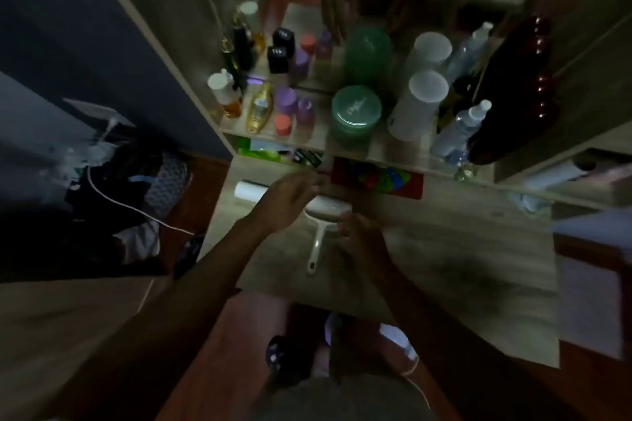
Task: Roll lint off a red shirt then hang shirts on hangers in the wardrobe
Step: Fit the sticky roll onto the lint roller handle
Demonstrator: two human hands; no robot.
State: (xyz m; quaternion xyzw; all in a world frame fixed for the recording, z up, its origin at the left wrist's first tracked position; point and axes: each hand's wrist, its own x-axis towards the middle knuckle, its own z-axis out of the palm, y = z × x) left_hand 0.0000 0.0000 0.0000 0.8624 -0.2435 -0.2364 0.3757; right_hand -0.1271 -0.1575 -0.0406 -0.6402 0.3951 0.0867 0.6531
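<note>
The dim wooden desk [444,249] fills the centre and right of the frame, with a shelf [307,133] of bottles and jars across the upper middle, doubled in a mirror behind. A dark pile of clothes [113,188] sits at the left edge; whether the red shirt is among them cannot be told, and no wardrobe or hangers can be made out.

The lint roller [325,215] lies flat on the desk at centre, its white head toward the shelf and its handle pointing to the bottom of the frame. A spare roll [249,190] lies just left of it.

The left hand [290,195] hovers over the head's left end, fingers loosely curled and narrow, holding nothing. The right hand [359,232] is just beside the handle's right, fingers bent inward; whether they touch it I cannot tell.

This looks like the very start: fetching the roller. The next move calls for closing a hand round the handle, lifting it, and finding the shirt.

Writing: the green jar [355,109] carries pale script on its lid, too blurred to read. Other labels are illegible.
</note>
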